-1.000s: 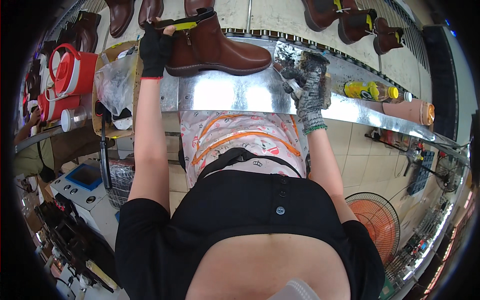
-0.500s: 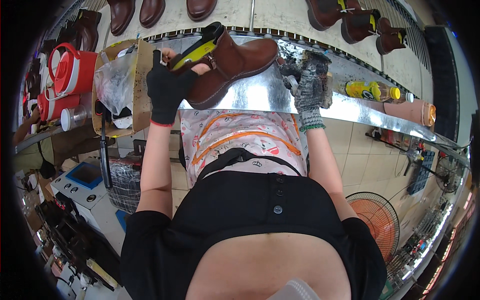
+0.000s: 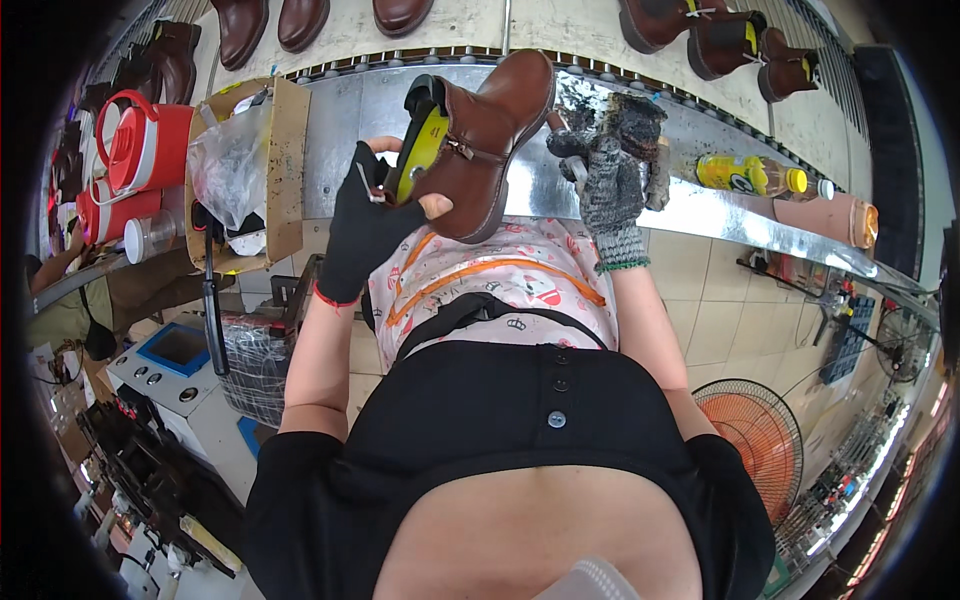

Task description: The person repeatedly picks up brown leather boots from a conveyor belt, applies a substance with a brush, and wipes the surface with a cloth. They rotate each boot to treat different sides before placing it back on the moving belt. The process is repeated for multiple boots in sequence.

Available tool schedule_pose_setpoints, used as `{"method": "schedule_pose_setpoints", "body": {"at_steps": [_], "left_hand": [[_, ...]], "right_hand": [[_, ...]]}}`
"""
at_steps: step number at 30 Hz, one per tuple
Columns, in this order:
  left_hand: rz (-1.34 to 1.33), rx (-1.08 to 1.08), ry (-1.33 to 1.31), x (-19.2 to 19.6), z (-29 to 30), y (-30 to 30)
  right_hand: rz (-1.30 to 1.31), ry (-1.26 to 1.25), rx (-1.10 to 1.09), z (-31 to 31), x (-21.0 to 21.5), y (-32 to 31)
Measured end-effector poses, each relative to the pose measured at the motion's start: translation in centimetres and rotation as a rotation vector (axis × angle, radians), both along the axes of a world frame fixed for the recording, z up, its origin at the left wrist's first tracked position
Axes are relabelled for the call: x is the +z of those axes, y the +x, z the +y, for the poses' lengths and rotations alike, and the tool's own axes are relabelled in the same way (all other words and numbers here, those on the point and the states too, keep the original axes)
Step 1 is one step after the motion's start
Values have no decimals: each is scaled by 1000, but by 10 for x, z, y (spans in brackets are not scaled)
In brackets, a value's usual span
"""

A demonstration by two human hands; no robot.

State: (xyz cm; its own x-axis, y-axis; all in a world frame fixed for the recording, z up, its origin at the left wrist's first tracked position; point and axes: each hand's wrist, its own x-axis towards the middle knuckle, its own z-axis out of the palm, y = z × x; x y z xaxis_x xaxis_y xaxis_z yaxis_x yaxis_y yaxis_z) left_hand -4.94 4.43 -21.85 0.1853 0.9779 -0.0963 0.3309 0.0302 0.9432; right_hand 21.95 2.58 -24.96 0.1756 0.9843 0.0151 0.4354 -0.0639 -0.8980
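Above the metal table (image 3: 700,210), the left hand (image 3: 362,232) fingers clamp the brown boot (image 3: 480,140); the right hand (image 3: 612,180) seemingly grips a dark brush. Steadying the boot helps.

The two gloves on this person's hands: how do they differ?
The left glove is plain black with bare fingertips; the right glove is grey knit, stained black, covering the fingers. The left hand grips a brown boot tilted above the metal bench; the right rests at a blackened rag. Both end at the wrist.
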Motion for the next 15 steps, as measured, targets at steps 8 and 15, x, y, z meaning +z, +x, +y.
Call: {"method": "schedule_pose_setpoints", "body": {"at_steps": [8,15], "left_hand": [[-83,-3,11,-10,-24,16],[-340,23,-199,-9,-38,22]], "right_hand": [[-110,47,68,-13,-1,-4],[-51,89,168,-26,-7,-9]]}}
